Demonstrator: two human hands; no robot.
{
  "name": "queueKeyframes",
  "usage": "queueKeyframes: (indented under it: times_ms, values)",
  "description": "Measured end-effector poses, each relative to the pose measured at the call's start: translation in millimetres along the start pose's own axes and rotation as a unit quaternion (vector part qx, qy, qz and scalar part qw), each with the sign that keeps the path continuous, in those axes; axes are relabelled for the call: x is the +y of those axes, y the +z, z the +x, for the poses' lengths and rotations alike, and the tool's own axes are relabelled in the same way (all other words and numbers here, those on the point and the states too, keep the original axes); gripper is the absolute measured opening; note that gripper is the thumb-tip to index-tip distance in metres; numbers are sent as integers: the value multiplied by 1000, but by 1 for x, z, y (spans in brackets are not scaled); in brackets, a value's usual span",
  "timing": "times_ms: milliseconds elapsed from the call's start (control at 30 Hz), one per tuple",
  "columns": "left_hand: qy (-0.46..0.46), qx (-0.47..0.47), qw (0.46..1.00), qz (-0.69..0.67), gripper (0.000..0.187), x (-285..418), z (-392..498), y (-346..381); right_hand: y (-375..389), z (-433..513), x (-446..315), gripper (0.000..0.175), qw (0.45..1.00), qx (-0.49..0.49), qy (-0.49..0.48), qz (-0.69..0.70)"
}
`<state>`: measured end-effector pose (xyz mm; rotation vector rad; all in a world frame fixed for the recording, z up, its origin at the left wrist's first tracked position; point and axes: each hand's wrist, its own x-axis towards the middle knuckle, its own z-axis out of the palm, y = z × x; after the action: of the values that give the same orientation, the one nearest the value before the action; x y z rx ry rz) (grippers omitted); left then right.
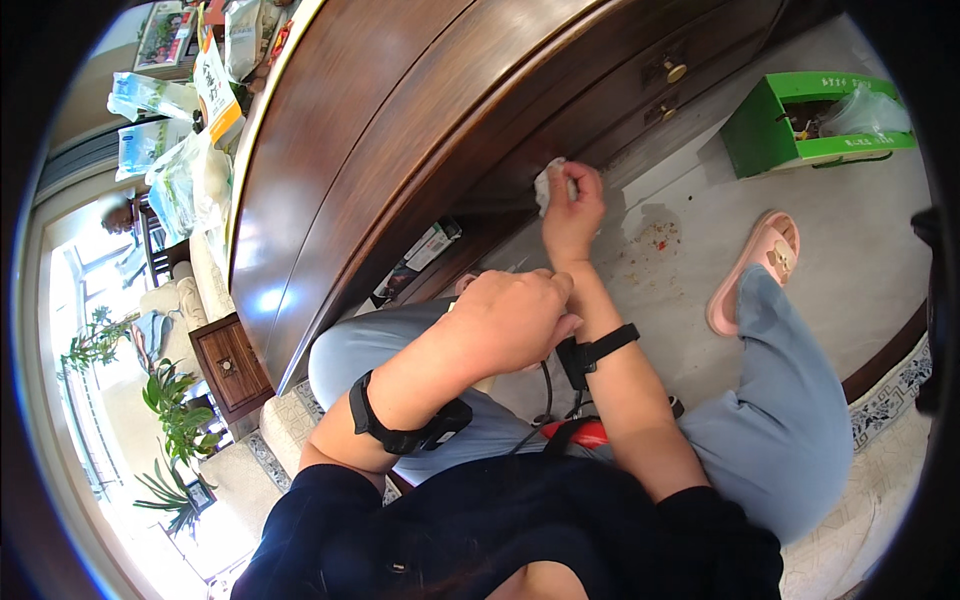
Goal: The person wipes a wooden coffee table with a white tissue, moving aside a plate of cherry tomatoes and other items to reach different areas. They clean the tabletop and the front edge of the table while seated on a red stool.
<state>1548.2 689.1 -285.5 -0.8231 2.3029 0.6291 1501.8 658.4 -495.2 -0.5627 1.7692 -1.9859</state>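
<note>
My right hand (pixel 579 202) grips a crumpled white wipe or tissue (pixel 549 191) against the lower side of a dark wooden coffee table (pixel 420 142), left of its brass-coloured drawer knobs (pixel 674 71). My left hand (pixel 510 319) is curled beside my right forearm, its back towards me. Its palm and most of its fingertips are hidden, so whether it holds anything does not show. On the grey floor, near my right hand, lie scattered crumbs (pixel 660 236) with a small red bit on a damp-looking patch. A black-and-white package (pixel 420 255) sits in the opening under the tabletop.
A green cardboard box (pixel 761 135) containing a clear plastic bag (pixel 866 112) stands on the floor. My foot wears a pink slipper (pixel 750 277). Plastic bags (pixel 195 180) and packets crowd the tabletop's far end. Potted plants (pixel 180 420) and a wooden drawer cabinet (pixel 232 367) are at left.
</note>
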Motion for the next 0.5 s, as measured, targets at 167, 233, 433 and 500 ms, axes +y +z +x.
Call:
queueKeyframes:
  times_ms: [167,233,433,500]
  values:
    - [24,28,999,-12,33,5,-3,-1,-14,52,7,11,996,63,69,-6]
    - [29,14,999,0,33,6,-5,-3,-13,49,3,13,997,60,52,-23]
    - [27,28,999,-20,32,4,-3,-3,-4,5,-6,14,993,64,101,25]
    - [16,20,1000,-7,32,3,-4,-4,-6,11,-4,13,990,76,106,49]
